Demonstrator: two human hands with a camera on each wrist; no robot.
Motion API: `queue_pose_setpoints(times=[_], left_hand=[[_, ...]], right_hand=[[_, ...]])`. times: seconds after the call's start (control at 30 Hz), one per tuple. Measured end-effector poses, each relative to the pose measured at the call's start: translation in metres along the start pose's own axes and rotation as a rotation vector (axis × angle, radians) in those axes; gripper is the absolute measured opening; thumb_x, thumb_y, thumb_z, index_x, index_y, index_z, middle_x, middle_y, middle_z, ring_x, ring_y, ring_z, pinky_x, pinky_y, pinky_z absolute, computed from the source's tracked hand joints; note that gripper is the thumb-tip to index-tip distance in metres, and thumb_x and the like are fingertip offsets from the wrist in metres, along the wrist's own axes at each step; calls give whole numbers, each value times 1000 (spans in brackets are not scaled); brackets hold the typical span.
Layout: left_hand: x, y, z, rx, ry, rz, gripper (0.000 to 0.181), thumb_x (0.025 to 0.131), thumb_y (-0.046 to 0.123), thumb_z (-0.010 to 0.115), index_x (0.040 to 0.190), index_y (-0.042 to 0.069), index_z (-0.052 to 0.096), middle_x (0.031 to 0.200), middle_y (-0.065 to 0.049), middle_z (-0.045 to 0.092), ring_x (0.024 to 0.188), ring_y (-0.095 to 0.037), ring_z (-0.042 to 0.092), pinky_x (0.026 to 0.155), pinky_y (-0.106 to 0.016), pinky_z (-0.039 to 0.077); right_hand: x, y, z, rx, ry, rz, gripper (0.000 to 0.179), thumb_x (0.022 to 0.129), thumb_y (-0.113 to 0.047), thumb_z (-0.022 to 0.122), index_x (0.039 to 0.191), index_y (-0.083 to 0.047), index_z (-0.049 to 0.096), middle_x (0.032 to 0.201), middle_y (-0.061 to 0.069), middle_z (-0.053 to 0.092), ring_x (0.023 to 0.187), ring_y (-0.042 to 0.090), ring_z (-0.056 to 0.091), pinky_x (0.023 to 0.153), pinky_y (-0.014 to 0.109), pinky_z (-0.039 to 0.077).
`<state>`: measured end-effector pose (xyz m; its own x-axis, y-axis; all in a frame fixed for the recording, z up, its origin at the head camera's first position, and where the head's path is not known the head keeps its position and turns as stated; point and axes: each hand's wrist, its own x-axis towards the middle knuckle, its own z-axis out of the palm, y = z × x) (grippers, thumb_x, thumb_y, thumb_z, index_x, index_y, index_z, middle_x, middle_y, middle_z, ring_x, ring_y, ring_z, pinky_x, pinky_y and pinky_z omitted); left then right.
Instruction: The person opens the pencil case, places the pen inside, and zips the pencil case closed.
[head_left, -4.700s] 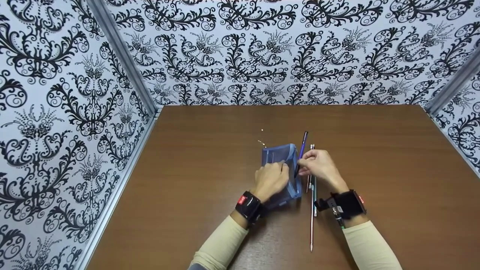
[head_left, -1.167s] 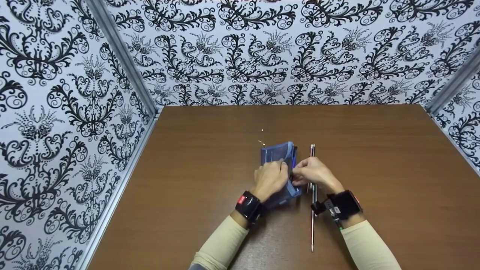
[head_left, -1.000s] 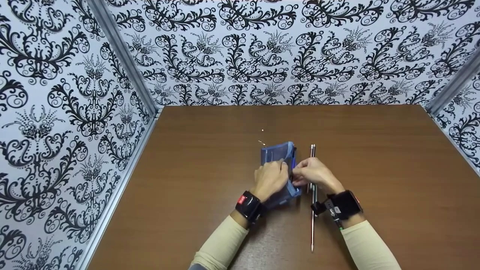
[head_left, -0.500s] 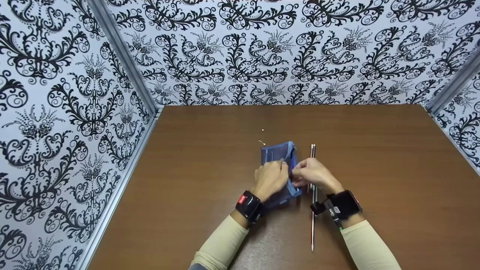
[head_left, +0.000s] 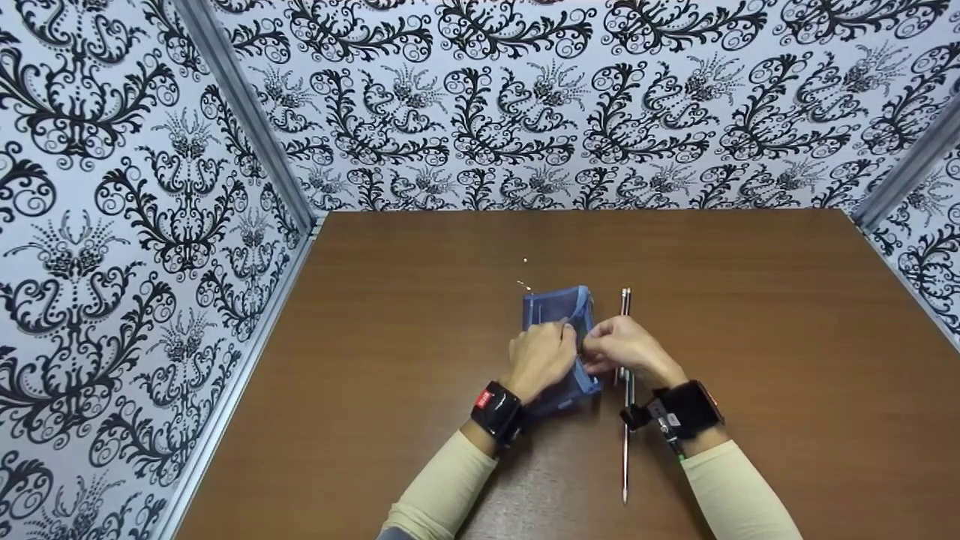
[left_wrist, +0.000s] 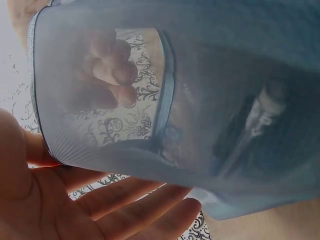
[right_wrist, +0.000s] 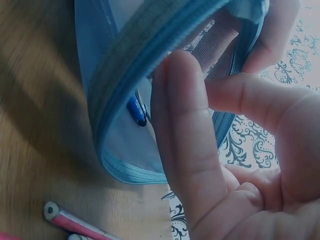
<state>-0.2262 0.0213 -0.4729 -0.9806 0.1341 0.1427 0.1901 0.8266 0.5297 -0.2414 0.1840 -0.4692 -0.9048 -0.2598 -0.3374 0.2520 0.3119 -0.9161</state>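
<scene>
Now blue pouch (head_left: 556,307) in grip of left hand (head_left: 541,356), right hand (head_left: 630,348) at its mouth (right_wrist: 132,176), hold unclear.

Site: I am working in a booth-like enclosure, lab or studio in type; cannot tell which. A brown wood-grain surface (head_left: 390,337) fills the floor of it. Patterned black-and-white panels stand at the back (head_left: 487,112), left (head_left: 112,225) and right (head_left: 926,232), meeting at grey corner strips (head_left: 250,112). I wear black strapped units (head_left: 497,412) on both wrists.
</scene>
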Motion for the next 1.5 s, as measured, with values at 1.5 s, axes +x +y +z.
queue_pose_setpoints(times=[1.5], left_hand=[[0, -1, -1, 1, -22, -7, 45, 102, 35, 34, 127, 20, 69, 117, -5, 72, 98, -29, 71, 75, -47, 53]], right_hand=[[0, -1, -10, -60, 12, -44, 17, 88, -3, 58, 97, 11, 63, 79, 12, 68, 62, 15, 69, 63, 30, 59]])
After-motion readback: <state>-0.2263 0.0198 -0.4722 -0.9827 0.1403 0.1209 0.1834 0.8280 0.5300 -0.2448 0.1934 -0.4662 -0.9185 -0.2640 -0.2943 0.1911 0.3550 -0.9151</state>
